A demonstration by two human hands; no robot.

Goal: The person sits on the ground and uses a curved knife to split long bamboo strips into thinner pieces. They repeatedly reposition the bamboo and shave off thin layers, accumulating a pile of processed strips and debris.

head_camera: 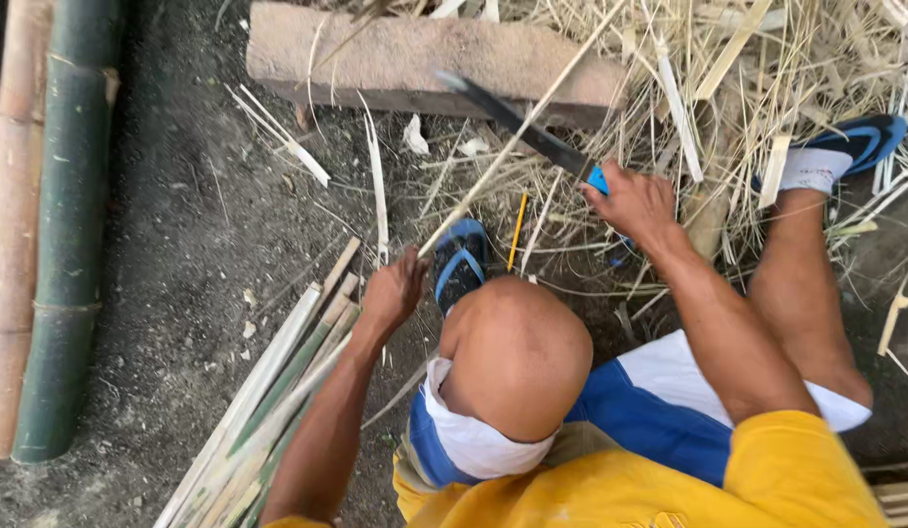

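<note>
My left hand [395,290] grips a long thin bamboo strip [517,137] that slants up to the right across the ground. My right hand [635,205] holds a dark-bladed knife [517,125] by its blue handle, and the blade lies against the strip. My bent left knee [517,357] sits between my arms. Below it a foot in a blue sandal [461,262] rests on the soil.
A flat wooden block [415,59] lies at the top. Thick bamboo poles [53,225] run down the left edge. A bundle of split bamboo strips [278,401] lies under my left arm. Dry shavings [767,68] cover the top right, near my other sandalled foot [845,147].
</note>
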